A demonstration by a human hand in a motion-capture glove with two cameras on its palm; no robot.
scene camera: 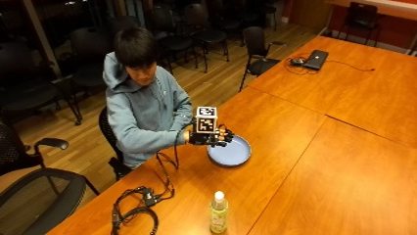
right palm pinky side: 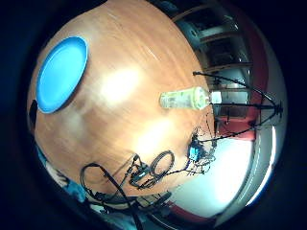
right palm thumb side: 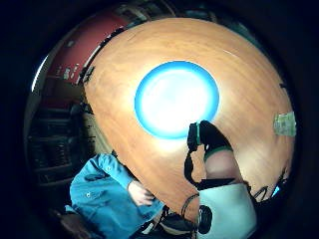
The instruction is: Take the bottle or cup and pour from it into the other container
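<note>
A person in a grey hooded top sits at the edge of a long wooden conference table, left of centre in the outside view, the gloved right hand raised just above the tabletop beside a shallow blue bowl. The hand holds nothing; whether its fingers are spread or curled cannot be told from any view.

The bottle to be poured from, a clear one with pale yellow-green contents and a white cap, stands upright near the bottom centre of the outside view, well apart from both hand and bowl and close to the table's near edge. It is untouched and its cap appears to be on.

The bowl, filling the middle of the thumb-side palm view, sits directly in front of the person, likely placed there as the receiving container within easy reach. From the little-finger side the bottle shows across a bare stretch of wood, the bowl off towards the far rim. By these positions the pick-up has not begun; the hand would need to travel across to the bottle first.

A loose coil of black cable lies at lower left.
</note>
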